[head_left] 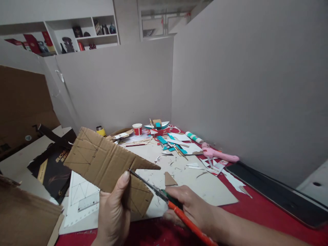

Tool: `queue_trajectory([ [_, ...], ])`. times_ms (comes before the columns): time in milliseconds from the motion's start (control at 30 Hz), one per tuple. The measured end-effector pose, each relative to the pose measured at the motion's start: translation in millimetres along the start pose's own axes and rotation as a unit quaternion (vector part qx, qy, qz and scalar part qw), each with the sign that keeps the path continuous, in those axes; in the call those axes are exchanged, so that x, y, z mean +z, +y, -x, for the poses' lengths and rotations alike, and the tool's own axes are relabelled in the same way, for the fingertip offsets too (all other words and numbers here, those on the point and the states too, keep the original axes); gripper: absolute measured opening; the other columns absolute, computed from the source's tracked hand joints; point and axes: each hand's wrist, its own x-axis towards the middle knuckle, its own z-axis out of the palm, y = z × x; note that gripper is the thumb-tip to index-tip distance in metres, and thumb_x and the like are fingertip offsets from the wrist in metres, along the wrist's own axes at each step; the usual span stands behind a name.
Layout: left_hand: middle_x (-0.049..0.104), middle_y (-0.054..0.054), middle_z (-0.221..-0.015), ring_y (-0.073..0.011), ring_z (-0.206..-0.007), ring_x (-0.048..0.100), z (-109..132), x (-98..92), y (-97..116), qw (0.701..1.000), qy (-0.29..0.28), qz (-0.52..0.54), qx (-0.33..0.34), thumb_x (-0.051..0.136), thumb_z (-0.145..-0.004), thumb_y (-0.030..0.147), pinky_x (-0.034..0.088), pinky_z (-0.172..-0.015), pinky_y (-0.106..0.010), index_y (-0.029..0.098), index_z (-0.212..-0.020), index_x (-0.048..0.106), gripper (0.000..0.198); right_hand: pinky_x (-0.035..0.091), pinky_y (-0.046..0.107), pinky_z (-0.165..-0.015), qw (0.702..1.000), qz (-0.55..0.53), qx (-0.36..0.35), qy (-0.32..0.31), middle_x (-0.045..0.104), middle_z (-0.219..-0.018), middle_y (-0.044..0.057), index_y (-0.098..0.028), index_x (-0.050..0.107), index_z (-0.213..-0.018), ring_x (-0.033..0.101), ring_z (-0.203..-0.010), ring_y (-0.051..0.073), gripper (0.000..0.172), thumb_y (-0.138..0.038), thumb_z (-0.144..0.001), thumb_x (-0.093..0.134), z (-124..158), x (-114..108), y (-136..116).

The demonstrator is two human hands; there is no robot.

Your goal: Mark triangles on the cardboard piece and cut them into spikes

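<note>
My left hand (114,212) is closed on a piece of brown corrugated cardboard (102,160) marked with pencil lines, thumb on its face, holding it tilted above the table. My right hand (192,206) grips a pair of scissors with an orange handle (188,222). The scissor blades (146,182) reach up and left into the cardboard's right edge, just beside my left thumb. A small cardboard triangle (169,179) lies on the pale board (205,188) behind the blades.
A red table (256,212) carries paper scraps, a pink glue gun (217,153), a glue stick (194,137), a red-and-white paper cup (137,129), a small model boat (157,125) and a dark tablet (276,193). A black box (51,167), a ruler sheet (82,194) and cardboard lie left. Grey partitions enclose the desk.
</note>
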Motion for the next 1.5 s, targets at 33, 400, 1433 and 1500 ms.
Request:
queue_trajectory([
  [33,0.071,-0.003,-0.116,-0.0251,-0.111,0.064,0.3,0.1,0.5,1.000,0.001,0.001,-0.005,0.081,-0.070,0.022,0.054,-0.093,-0.035,0.030,-0.130,0.057,0.064,0.032,0.023,-0.050,1.000,-0.001,-0.001,0.002,0.042,-0.059,-0.003,-0.021,0.038,-0.065,0.034,-0.053,0.011,0.043,-0.057,-0.087,0.048,0.0,0.1,0.3],
  [400,0.075,-0.001,-0.088,-0.0251,-0.103,0.069,1.6,-0.6,6.0,0.997,0.011,0.017,-0.080,0.079,-0.070,0.016,0.057,-0.087,-0.034,0.021,-0.119,0.061,0.052,0.034,0.022,-0.051,1.000,0.010,0.019,-0.002,0.048,-0.063,-0.002,-0.019,0.047,-0.072,0.039,-0.055,0.011,0.038,-0.054,-0.080,0.061,1.9,0.5,9.8],
  [1433,0.075,-0.003,-0.066,-0.0172,-0.055,0.071,-5.3,-3.6,23.9,0.976,0.023,0.054,-0.208,0.061,-0.081,0.005,0.060,-0.056,-0.024,0.014,-0.097,0.068,0.020,0.025,0.025,-0.053,0.990,0.118,0.046,0.055,0.041,-0.064,-0.004,-0.022,0.038,-0.067,0.029,-0.055,0.011,0.037,-0.042,-0.070,0.069,-8.1,-9.5,11.8],
  [1500,0.074,-0.002,-0.063,-0.0157,-0.051,0.070,-6.0,-0.8,31.4,0.975,0.047,0.074,-0.203,0.055,-0.083,0.003,0.058,-0.051,-0.021,0.014,-0.094,0.069,0.020,0.026,0.025,-0.054,0.989,0.091,0.089,0.070,0.040,-0.061,-0.005,-0.021,0.038,-0.065,0.030,-0.055,0.011,0.038,-0.042,-0.070,0.069,-13.5,-12.1,16.1],
])
